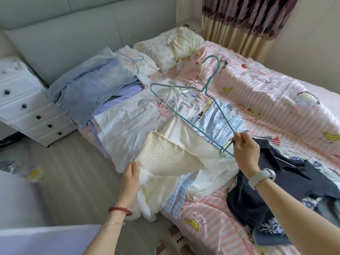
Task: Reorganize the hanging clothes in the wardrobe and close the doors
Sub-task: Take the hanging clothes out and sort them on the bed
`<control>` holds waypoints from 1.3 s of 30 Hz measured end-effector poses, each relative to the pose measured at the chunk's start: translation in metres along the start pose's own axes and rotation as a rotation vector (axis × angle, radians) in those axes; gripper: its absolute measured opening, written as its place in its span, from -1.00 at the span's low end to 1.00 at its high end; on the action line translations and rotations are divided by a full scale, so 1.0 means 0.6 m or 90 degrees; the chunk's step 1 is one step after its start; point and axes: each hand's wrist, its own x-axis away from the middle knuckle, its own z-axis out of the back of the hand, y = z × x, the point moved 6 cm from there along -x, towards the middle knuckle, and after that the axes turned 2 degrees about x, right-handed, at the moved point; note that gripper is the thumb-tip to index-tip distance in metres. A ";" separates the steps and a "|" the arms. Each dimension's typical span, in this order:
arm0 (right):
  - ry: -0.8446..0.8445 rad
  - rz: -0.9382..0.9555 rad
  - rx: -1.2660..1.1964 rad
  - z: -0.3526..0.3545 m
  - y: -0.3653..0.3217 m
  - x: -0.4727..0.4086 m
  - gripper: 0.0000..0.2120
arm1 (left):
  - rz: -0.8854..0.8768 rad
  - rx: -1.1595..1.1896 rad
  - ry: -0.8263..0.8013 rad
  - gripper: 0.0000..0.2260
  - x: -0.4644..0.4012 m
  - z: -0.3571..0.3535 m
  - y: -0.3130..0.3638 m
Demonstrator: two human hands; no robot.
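While we lean over the bed [276,92], our right hand [243,149] pinches one end of the teal wire hanger [185,87], holding it tilted in the air with its hook pointing toward the headboard. Thin white straps run from the hanger down to the cream knitted top [165,153], whose lower edge our left hand [131,174] grips with curled fingers. Beneath lie white garments [128,124]; folded light-blue jeans [92,85] rest beside the pillow [158,50], and a dark navy shirt [287,181] lies under our right forearm.
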 end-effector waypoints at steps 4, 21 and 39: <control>-0.044 -0.040 0.002 -0.033 0.011 0.026 -0.73 | -0.147 -0.014 0.097 -0.73 0.007 0.057 0.108; 0.232 -0.070 -0.248 0.116 0.038 -0.377 -0.78 | -0.444 0.233 -0.051 -0.75 -0.145 -0.341 0.679; -0.254 -0.270 0.013 -0.162 0.407 -0.380 -0.73 | -0.019 -0.739 -0.273 -0.48 -0.331 -0.555 0.114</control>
